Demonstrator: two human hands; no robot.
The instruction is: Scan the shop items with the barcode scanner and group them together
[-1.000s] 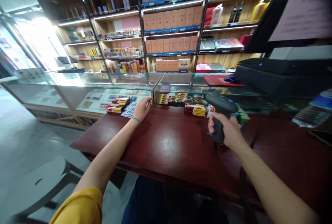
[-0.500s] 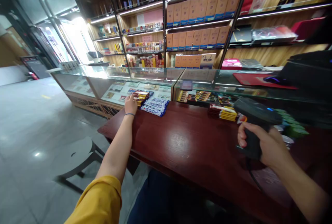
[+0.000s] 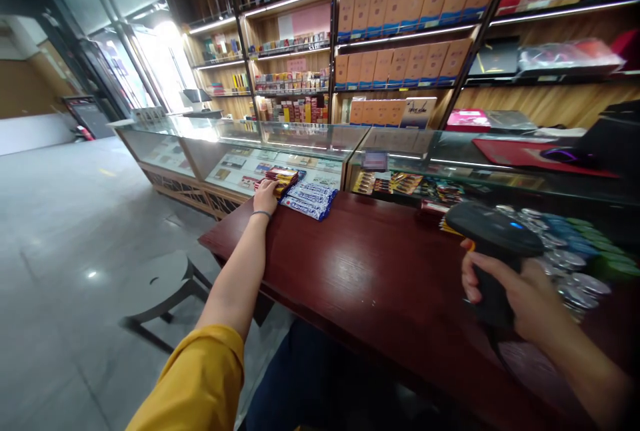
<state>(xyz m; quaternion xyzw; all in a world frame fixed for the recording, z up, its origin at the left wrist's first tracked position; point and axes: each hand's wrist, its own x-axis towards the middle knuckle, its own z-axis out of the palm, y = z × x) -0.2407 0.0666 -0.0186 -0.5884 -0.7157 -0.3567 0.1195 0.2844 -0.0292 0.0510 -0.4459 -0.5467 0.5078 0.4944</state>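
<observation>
On the far left part of the dark red table, my left hand [image 3: 265,198] is closed on the edge of red-and-yellow snack packets [image 3: 285,178]; its fingertips are partly hidden. Right beside them lie blue-and-white snack packets [image 3: 311,199] in a row. My right hand [image 3: 525,291] grips a black barcode scanner [image 3: 493,228] by its handle, above the table's right side, with a blue light on top. Behind the scanner's nose, more yellow and red packets [image 3: 436,208] are partly covered. Silver-topped cans [image 3: 567,261] stand just beyond my right hand.
A glass display counter [image 3: 300,138] runs along the table's far side. Green-topped items [image 3: 607,251] stand at the right. A red mat [image 3: 530,156] with a mouse [image 3: 567,154] lies on the counter. A grey stool [image 3: 160,284] stands left of the table [image 3: 345,271].
The view has shifted, bringing more of the silver-topped cans into sight. My left hand stays at the red-and-yellow packets. The scanner remains in my right hand.
</observation>
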